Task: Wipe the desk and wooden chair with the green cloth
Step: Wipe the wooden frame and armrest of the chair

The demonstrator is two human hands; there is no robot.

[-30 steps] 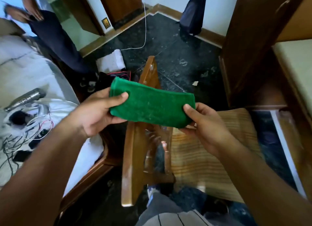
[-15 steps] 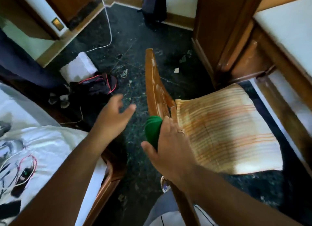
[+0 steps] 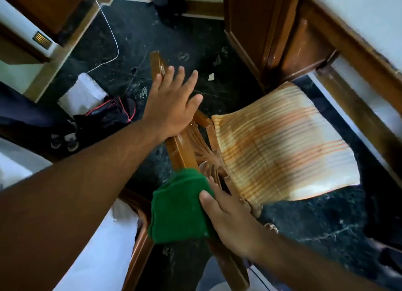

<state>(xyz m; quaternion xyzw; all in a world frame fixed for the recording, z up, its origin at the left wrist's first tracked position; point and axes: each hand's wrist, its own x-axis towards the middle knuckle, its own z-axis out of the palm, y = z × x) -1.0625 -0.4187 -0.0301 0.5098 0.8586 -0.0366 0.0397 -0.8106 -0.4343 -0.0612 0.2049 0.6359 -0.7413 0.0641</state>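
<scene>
Nearest you, your right hand [image 3: 228, 223] was pressed down on the green cloth [image 3: 178, 210], fingers laid flat along one edge with the thumb across it, so the folded cloth was draped over the near end of the wooden chair [image 3: 185, 151] backrest. That grip looked chosen to wrap the rail and rub both faces at once.

Further along the same rail, your left hand [image 3: 174, 103] was spread wide, holding nothing, palm resting on the top of the backrest, likely to steady the chair against the push of the wiping.

Beyond the carved back, the striped seat cushion [image 3: 280, 142] sat bare, tucked towards the desk [image 3: 359, 57], whose wooden edge ran along the right. By my reading, you had only started on the chair.
</scene>
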